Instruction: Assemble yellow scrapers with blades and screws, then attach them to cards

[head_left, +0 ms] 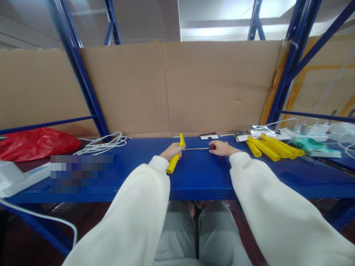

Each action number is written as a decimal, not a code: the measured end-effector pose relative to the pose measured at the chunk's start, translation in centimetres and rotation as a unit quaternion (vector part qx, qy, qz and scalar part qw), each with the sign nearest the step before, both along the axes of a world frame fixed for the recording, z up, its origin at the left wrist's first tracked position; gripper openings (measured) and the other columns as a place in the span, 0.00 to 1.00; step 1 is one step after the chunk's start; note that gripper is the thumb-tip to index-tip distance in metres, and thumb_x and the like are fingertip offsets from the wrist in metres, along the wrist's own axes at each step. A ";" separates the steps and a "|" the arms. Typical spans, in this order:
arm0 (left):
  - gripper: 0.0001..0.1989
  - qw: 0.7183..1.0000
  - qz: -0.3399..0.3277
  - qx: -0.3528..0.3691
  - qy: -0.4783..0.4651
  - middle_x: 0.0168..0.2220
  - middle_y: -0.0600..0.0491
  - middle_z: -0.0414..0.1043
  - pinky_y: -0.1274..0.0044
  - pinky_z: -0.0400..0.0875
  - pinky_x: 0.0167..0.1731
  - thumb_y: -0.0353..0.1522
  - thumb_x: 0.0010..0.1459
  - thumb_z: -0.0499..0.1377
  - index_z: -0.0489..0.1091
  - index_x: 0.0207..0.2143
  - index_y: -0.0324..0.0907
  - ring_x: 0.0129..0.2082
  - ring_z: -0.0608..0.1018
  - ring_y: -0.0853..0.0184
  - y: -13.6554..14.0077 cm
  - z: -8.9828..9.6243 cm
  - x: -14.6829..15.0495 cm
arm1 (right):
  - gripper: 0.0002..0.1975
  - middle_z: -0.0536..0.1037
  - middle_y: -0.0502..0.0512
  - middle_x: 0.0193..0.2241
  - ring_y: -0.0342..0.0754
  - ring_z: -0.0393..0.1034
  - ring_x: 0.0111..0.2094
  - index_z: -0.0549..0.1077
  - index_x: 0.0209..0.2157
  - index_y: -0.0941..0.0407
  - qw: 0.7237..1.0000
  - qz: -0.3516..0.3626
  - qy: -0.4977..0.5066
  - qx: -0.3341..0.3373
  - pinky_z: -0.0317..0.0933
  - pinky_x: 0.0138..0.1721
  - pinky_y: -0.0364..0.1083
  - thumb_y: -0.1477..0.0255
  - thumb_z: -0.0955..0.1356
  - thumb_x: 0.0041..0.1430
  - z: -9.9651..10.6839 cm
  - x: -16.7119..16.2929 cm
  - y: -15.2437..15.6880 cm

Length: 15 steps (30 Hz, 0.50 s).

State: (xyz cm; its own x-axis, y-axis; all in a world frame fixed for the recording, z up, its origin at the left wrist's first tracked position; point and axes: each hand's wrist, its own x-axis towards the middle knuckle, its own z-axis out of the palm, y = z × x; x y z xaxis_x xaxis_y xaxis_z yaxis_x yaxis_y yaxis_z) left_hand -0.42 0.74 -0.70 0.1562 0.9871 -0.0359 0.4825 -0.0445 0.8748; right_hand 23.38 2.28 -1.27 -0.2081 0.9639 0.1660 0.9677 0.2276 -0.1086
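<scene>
My left hand [172, 150] is closed around a yellow tube-like piece [173, 163] with a narrower, bent top end, held tilted above the blue shelf. My right hand [220, 147] grips the dark red handle of a screwdriver [197, 149]. Its thin metal shaft runs level to the left, and the tip meets the yellow piece beside my left fingers. Whether the tip sits in a screw cannot be made out. Several more yellow tube-like pieces [267, 149] lie in a group to the right of my right hand.
Small packets with black-and-white labels [209, 136] lie along the back edge, before a cardboard wall [166, 88]. Coiled white cable [107, 143], a red plastic bag [41, 144] and a white power strip [30, 179] are on the left. A green-and-white item [316, 147] sits far right.
</scene>
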 end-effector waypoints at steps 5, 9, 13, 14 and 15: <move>0.05 1.000 -0.002 -0.001 -0.001 0.11 0.60 0.60 0.82 0.58 0.15 0.23 0.56 0.52 0.62 0.29 0.40 0.10 0.64 0.72 0.0 0.0 0.0 | 0.21 0.74 0.62 0.53 0.60 0.68 0.54 0.71 0.52 0.55 1.000 0.000 -0.001 0.008 0.59 0.53 0.59 0.70 0.66 0.56 -0.3 0.2 0.5; 0.04 1.000 -0.006 0.003 0.000 0.11 0.61 0.60 0.82 0.57 0.14 0.24 0.56 0.52 0.62 0.30 0.40 0.10 0.64 0.72 0.1 -0.1 -0.1 | 0.18 0.75 0.63 0.52 0.58 0.68 0.53 0.72 0.51 0.56 0.998 0.027 0.011 0.059 0.57 0.54 0.59 0.71 0.65 0.58 -0.4 -0.2 0.5; 0.03 1.000 -0.017 0.008 0.006 0.11 0.61 0.60 0.82 0.58 0.14 0.24 0.55 0.52 0.63 0.31 0.40 0.11 0.64 0.72 0.1 -0.1 0.1 | 0.15 0.76 0.63 0.50 0.57 0.68 0.52 0.74 0.48 0.56 0.991 0.073 0.014 0.107 0.56 0.54 0.59 0.72 0.65 0.60 -0.6 -1.4 0.2; 0.03 1.000 -0.021 0.010 0.008 0.11 0.61 0.60 0.82 0.58 0.14 0.24 0.55 0.52 0.63 0.31 0.39 0.11 0.65 0.72 0.1 -0.1 0.2 | 0.14 0.76 0.63 0.50 0.57 0.68 0.53 0.74 0.47 0.56 0.989 0.088 0.016 0.115 0.55 0.54 0.59 0.72 0.64 0.60 -0.7 -1.7 0.1; 0.03 1.000 -0.027 0.013 0.009 0.11 0.61 0.60 0.82 0.59 0.15 0.24 0.55 0.52 0.64 0.32 0.39 0.11 0.65 0.72 0.1 -0.1 0.3 | 0.14 0.76 0.63 0.49 0.57 0.68 0.53 0.74 0.46 0.56 0.987 0.103 0.019 0.121 0.55 0.54 0.58 0.72 0.64 0.60 -0.8 -2.1 0.0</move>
